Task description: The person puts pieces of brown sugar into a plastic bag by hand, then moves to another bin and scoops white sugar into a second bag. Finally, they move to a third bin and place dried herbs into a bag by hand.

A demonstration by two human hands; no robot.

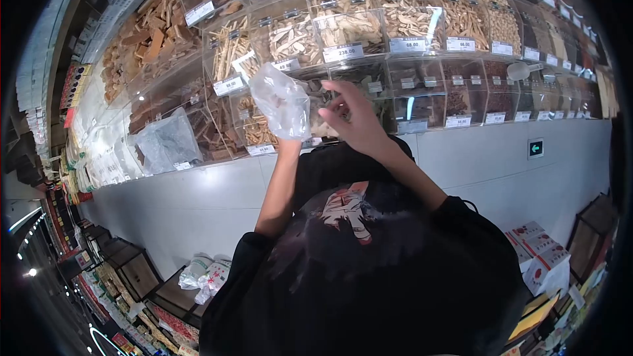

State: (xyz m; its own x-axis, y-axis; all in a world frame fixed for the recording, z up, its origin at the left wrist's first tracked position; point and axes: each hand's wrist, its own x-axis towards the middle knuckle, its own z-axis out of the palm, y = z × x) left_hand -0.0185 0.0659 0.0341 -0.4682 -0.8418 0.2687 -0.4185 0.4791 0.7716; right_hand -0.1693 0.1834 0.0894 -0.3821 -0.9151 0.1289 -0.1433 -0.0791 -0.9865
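Observation:
A clear, crinkled plastic bag (282, 95) covers my left hand (289, 125) down to about the wrist. The fingers under the plastic are blurred, so their pose does not show. Just to the right of the bag, my right hand (359, 118) is raised with nothing in it. Its thumb and fingers are curved and apart, pointing toward the bag without plainly touching it. Both hands are in front of clear bins of dried goods, with a bin of pale dried slices (346, 28) above them and a bin of thin dried sticks (259, 128) by my left wrist.
Tiered clear bins with price labels (460, 44) spread across the counter. Another plastic bag (168, 140) lies on the bins at left. A clear scoop (521, 71) rests at right. Below are a pale counter front (475, 158), white boxes (542, 257) and tied bags (210, 275).

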